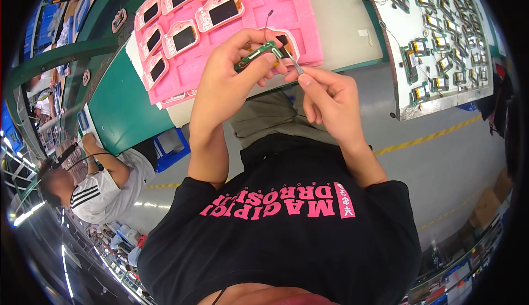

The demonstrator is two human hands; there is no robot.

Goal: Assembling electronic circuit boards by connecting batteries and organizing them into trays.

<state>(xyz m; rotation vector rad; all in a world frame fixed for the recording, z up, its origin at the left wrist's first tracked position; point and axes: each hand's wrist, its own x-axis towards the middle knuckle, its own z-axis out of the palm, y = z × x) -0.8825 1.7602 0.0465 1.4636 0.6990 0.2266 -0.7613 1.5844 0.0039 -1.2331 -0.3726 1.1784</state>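
In my left hand [231, 73] is a small green circuit board [254, 55], pinched between thumb and fingers above the near edge of the pink foam tray [275, 10]. A thin dark wire [268, 21] sticks up from the board. Closed fingers of my right hand [333, 93] grip slim metal tweezers [296, 63], their tip close to the board's right end. Whether the tip touches the board I cannot tell. Partly hidden behind my hands, a pink-framed screen housing [290, 40] lies in the tray.
Several more pink housings with dark screens [219, 12] fill the tray's left and far parts. At the right, a white board [405, 93] carries many small green circuit boards with batteries [441, 40]. A co-worker in a white shirt [113, 186] sits at the left beside the green table [124, 106].
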